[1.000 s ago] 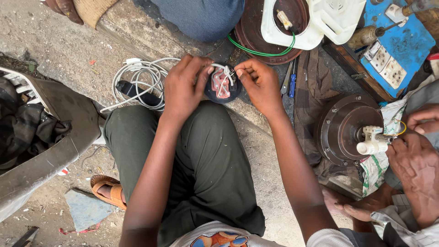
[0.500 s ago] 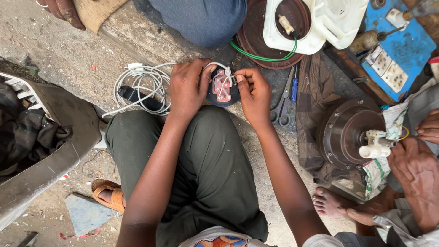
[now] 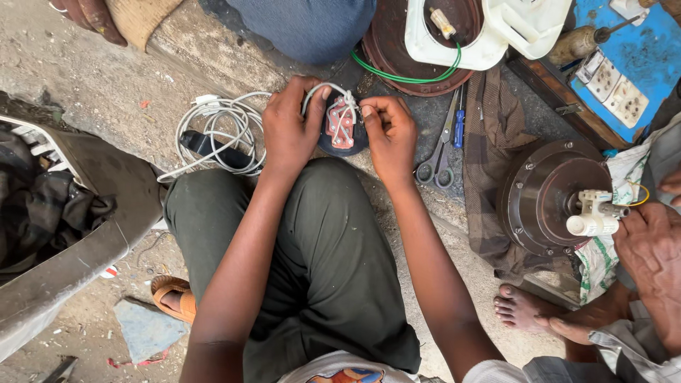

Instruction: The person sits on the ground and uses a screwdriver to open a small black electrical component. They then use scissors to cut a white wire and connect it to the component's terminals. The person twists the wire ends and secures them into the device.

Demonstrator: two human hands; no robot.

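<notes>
My left hand (image 3: pixel 289 129) and my right hand (image 3: pixel 389 133) together hold a small round dark part with a reddish-pink terminal block (image 3: pixel 341 125) above my knee. White wires loop over the block, and the fingers of both hands pinch them. My legs in dark green trousers (image 3: pixel 319 269) fill the middle of the view. A coil of white cable (image 3: pixel 220 131) with a black plug lies on the ground just left of my left hand.
Scissors (image 3: pixel 438 152) and a blue-handled screwdriver (image 3: pixel 459 128) lie right of my right hand. Another person's hand (image 3: pixel 649 245) rests on a brown motor housing (image 3: pixel 546 195) at right. A white plastic container (image 3: pixel 489 28) sits on a round brown cover; a blue switchboard (image 3: pixel 624 64) stands top right.
Both hands have closed in tighter on the terminal block, with the white wires drawn over its top. The view has shifted slightly.
</notes>
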